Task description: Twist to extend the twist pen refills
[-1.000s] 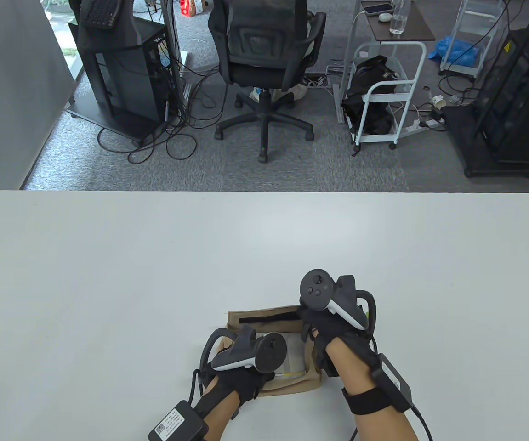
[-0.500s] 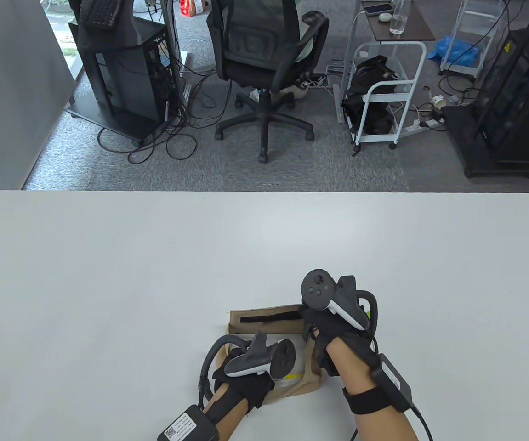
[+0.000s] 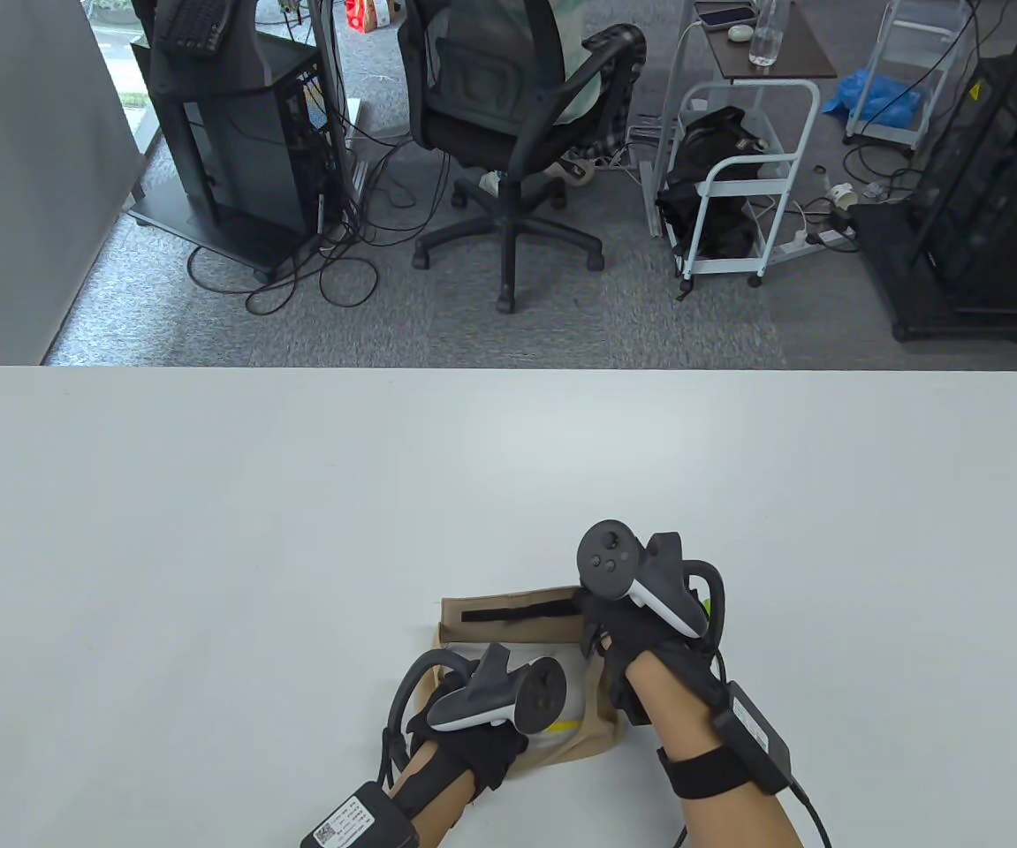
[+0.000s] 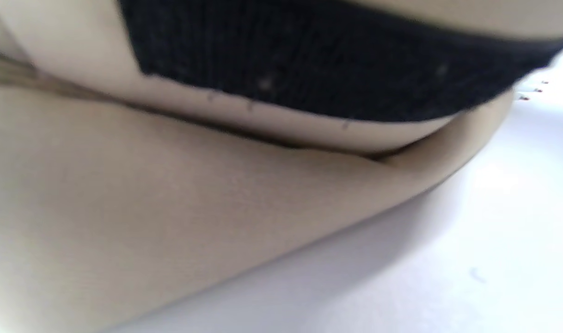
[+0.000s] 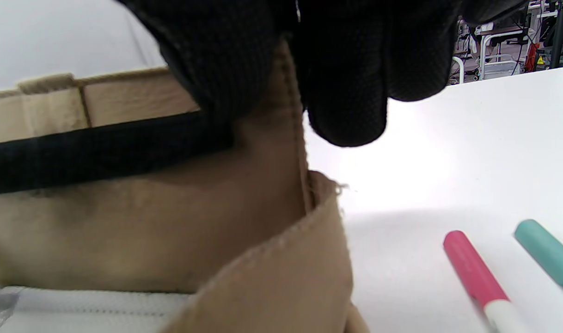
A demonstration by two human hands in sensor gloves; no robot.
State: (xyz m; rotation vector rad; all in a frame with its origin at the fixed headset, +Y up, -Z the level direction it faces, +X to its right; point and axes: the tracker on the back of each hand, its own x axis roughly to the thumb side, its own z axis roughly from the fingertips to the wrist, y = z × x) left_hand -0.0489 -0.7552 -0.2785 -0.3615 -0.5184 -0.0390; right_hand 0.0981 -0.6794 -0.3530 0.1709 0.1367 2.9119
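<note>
A tan fabric pouch [image 3: 508, 623] lies open near the table's front edge, its flap with a black strip [image 3: 508, 612] turned up. My right hand [image 3: 601, 618] pinches the flap's right edge; its fingers [image 5: 346, 92] press on the tan fabric [image 5: 170, 222] in the right wrist view. My left hand [image 3: 481, 746] reaches into the pouch with its fingers hidden under the tracker. The left wrist view shows only blurred tan fabric [image 4: 170, 208]. A pink pen [image 5: 471, 273] and a teal pen [image 5: 545, 254] lie on the table right of the pouch. Something yellow [image 3: 566, 725] shows inside the pouch.
The white table [image 3: 296, 530] spreads wide to the left, right and far side of the pouch. A white lining [image 5: 78, 310] shows inside the pouch. Beyond the far edge stand an office chair [image 3: 508, 106] and carts on the floor.
My left hand has shifted right and back over the pouch opening, and the yellow item now shows. My right hand keeps its hold on the flap. The chair behind has turned.
</note>
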